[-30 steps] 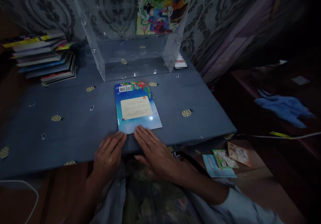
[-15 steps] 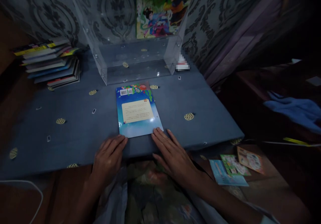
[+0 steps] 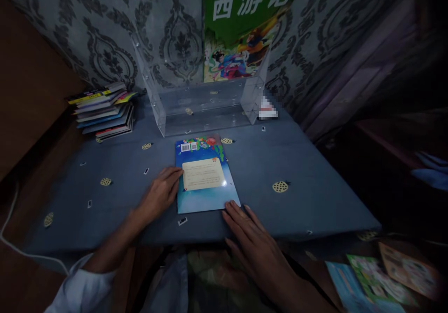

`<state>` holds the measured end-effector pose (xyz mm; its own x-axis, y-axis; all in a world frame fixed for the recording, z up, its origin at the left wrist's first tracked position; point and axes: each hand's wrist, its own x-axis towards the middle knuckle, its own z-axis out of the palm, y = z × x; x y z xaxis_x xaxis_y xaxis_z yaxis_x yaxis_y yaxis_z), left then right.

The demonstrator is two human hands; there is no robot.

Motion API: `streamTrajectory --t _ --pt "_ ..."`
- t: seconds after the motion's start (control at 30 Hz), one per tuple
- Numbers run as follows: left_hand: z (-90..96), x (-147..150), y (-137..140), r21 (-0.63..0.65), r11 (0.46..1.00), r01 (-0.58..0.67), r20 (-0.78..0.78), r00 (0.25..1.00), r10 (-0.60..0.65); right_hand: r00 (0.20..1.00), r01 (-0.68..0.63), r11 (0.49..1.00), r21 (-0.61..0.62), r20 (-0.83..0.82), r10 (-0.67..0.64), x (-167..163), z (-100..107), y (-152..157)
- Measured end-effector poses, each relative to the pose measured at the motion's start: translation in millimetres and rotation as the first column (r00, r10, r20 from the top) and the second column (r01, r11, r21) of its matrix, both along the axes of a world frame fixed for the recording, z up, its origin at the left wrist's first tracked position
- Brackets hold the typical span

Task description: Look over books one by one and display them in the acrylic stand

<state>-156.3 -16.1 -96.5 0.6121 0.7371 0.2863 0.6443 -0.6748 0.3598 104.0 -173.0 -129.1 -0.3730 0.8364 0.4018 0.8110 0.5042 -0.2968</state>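
A thin blue book [image 3: 206, 198] lies flat on the cloth-covered table [image 3: 255, 219], its back cover up with a cream text panel and barcodes near the top. My left hand [image 3: 161, 192] is at the book's left edge, fingers stretched out and fingertips touching the cover. My right hand [image 3: 254, 238] lies with its fingers extended, the fingertips on the book's lower right corner. Neither hand grips the book. Behind it stands a clear acrylic rack [image 3: 210, 124] with a green picture book [image 3: 241, 37] upright in it.
A stack of books [image 3: 105, 112] stands at the table's back left. Several thin booklets [image 3: 380, 275] lie low on the right, below table height. A white cable [image 3: 30, 255] runs along the left edge. A blurred white item [image 3: 267, 110] sits beside the rack.
My left hand has moved up from the book's lower left corner to its left edge. The right hand stays at the lower right corner. The camera view has shifted, showing more of the green book.
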Motion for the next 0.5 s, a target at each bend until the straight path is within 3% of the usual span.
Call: streamTrajectory --t 0.27,0.37,0.5 --pt "-9.2 10 92 0.096 0.994 -0.052 -0.084 0.995 0.061 0.999 -0.020 1.000 0.020 -0.035 0.021 2 7 4" --pt "-13.5 14 108 0.087 0.994 -0.072 -0.063 0.995 0.078 0.998 -0.035 0.999 0.022 -0.058 0.037 7 11 8" --pt "-19.5 16 109 0.108 0.990 -0.087 -0.005 0.996 0.088 0.994 -0.097 0.995 -0.034 -0.056 0.095 15 17 21"
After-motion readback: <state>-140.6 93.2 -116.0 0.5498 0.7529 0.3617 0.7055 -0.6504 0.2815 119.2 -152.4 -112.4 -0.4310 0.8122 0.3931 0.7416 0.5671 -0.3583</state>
